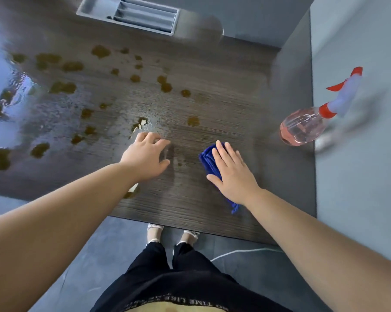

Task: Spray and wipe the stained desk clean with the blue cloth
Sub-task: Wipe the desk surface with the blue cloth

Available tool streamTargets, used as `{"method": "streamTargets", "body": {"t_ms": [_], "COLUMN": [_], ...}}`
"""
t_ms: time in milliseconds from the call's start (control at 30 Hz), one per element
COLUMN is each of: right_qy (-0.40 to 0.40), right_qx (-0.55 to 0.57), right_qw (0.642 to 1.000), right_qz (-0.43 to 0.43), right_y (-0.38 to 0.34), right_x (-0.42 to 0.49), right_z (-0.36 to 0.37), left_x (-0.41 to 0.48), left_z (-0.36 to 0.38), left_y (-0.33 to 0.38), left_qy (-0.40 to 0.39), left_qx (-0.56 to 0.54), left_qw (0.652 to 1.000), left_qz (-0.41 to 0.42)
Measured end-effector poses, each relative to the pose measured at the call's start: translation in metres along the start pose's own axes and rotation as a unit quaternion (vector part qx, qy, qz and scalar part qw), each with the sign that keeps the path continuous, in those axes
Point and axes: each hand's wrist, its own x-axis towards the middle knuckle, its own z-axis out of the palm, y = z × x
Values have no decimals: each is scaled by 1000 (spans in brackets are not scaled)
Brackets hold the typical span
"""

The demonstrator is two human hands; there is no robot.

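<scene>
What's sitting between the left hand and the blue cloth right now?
Head view: nothing but bare desk with a faint wet streak separates the left hand from the blue cloth.

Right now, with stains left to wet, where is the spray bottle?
In the head view, the spray bottle sits at the right edge of the desk, beyond and right of the right hand, flat on the blue cloth.

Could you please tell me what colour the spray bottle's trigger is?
The trigger is red, in the head view.
</scene>
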Motion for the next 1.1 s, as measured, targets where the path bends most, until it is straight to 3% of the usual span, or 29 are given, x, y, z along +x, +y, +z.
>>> {"method": "streamTargets", "body": {"t_ms": [133, 200, 333, 433, 633, 733, 833, 900, 1033, 1100], "right_qy": [23, 75, 137, 121, 74, 100, 129, 127, 76, 83], "right_qx": [0, 9, 68, 48, -16, 8, 52, 49, -3, 5], "right_qw": [999, 997, 984, 974, 997, 988, 955, 967, 997, 996], "right_qz": [-26, -35, 95, 186, -7, 116, 260, 214, 1, 29], "right_y": [9, 22, 28, 1, 23, 33, 1, -20, -12, 19], "right_x": [-6, -9, 13, 47, 10, 32, 85, 90, 21, 11], "right_z": [16, 20, 17, 10, 19, 11, -3, -2, 20, 22], "left_x": [16, 24, 37, 41, 48, 48, 45, 44, 45, 47], "left_z": [-5, -8, -9, -7, -13, -12, -8, -7, -8, -9], "left_y": [-2, -3, -3, -6, -11, -9, -5, -3, -1, 4], "left_qy": [1, -5, -17, -31, -63, -60, -49, -47, -57, -65], "left_qx": [20, 29, 38, 45, 90, 124, 156, 164, 172, 181], "left_qw": [1000, 999, 999, 997, 991, 986, 982, 981, 980, 978], "left_qz": [5, 16, 34, 46, 82, 95, 94, 92, 86, 85]}}
